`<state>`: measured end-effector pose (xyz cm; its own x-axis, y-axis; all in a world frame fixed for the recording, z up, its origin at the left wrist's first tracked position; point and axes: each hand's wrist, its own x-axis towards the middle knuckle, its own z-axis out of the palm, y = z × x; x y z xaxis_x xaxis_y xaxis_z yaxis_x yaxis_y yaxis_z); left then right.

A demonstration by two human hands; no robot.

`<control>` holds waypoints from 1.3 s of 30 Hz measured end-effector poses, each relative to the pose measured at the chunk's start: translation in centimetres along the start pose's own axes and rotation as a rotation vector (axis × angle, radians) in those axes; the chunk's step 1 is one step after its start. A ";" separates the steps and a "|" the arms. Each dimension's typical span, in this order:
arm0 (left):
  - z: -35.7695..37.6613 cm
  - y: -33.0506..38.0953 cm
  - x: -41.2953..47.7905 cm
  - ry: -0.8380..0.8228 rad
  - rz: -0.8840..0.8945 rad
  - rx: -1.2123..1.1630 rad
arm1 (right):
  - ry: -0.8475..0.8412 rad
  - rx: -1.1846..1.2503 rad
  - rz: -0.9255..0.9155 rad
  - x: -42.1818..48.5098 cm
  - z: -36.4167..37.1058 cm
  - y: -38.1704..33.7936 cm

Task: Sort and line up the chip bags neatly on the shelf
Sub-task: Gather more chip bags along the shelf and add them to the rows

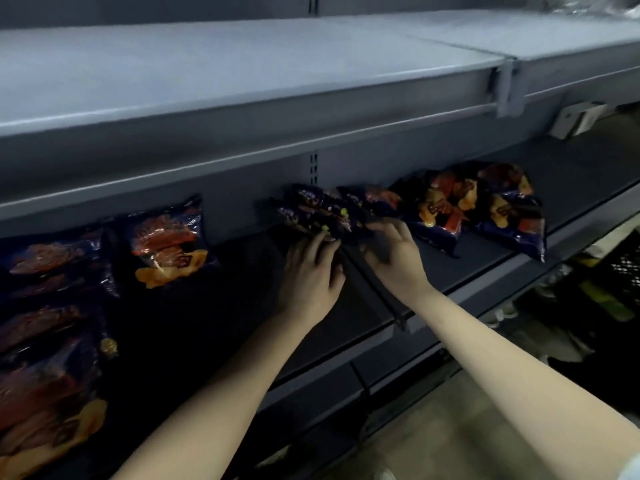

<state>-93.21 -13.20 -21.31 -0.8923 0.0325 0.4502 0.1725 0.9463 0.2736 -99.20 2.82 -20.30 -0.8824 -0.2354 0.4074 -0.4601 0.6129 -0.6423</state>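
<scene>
Dark blue chip bags with red and orange print lie on the dark lower shelf (225,306). One bag (318,211) lies flat at the middle back; my left hand (310,275) holds its near left edge and my right hand (394,258) grips its near right edge. Right of it two bags (440,206) (509,209) lean side by side near the shelf's front. On the left one bag (166,244) stands against the back wall, with several more bags (45,341) stacked in front at the far left.
A grey upper shelf (242,84) overhangs the bags closely. A black divider bar (377,292) runs front to back under my hands. A white tag (575,119) hangs under the upper shelf at right. Lower shelves at right hold dim goods and a black crate (623,271).
</scene>
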 end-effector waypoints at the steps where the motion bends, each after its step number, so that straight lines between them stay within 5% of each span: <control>1: 0.4 0.7 0.7 0.028 0.008 0.012 | -0.012 -0.014 -0.019 0.6 -0.6 0.9; 6: 1.6 4.7 4.2 0.209 0.152 0.032 | -0.005 -0.054 -0.055 3.8 -3.7 5.0; 12: 5.0 9.1 8.2 0.104 0.222 -0.065 | 0.001 -0.076 -0.028 6.0 -6.8 9.0; 25: 13.4 13.6 13.7 -0.246 -0.030 0.149 | -0.375 -0.234 0.090 6.6 -11.5 16.4; 39: 14.7 14.2 13.4 -0.175 -0.113 0.125 | -0.386 -0.204 -0.011 7.0 -10.8 17.8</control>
<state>-108.81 5.43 -23.87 -0.9637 -0.0307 0.2653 0.0243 0.9792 0.2015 -112.49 20.18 -21.86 -0.8675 -0.4838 0.1155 -0.4748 0.7364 -0.4820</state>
